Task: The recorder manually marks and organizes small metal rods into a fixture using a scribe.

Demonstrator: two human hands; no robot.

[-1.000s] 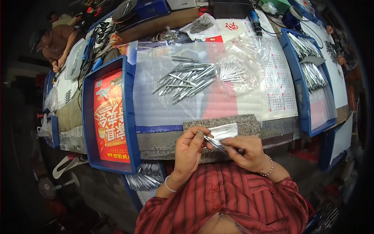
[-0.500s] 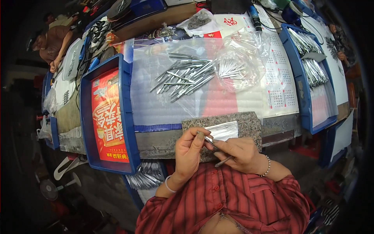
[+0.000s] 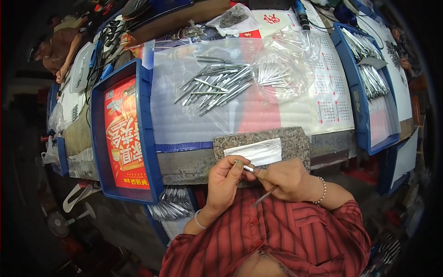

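My left hand [image 3: 225, 179] is closed, pinching a small silver metal piece [image 3: 249, 168] between thumb and fingers. Wrapped round a thin grey rod-like tool [image 3: 266, 195], my right hand [image 3: 287, 179] meets the piece at its other side; the rod's free end sticks out below toward my shirt. Whether rod and piece touch is hidden by my fingers. Both hands are at the near edge of a speckled stone slab [image 3: 295, 143], on which a crumpled whitish sheet [image 3: 254, 151] lies. Farther off, slender silver metal rods [image 3: 217, 85] lie in a loose pile on plastic sheeting.
A clear bag of thin metal pieces [image 3: 277, 74] lies right of the pile. Blue trays stand at left [image 3: 150, 138] and right [image 3: 363, 121], the right one holding metal bundles. More rods [image 3: 170, 206] sit low at left. A co-worker [image 3: 62, 51] is at far left.
My right hand has turned into a tighter grip, and the rod's free end slants more steeply. More of the whitish sheet shows. The whole view has shifted slightly.
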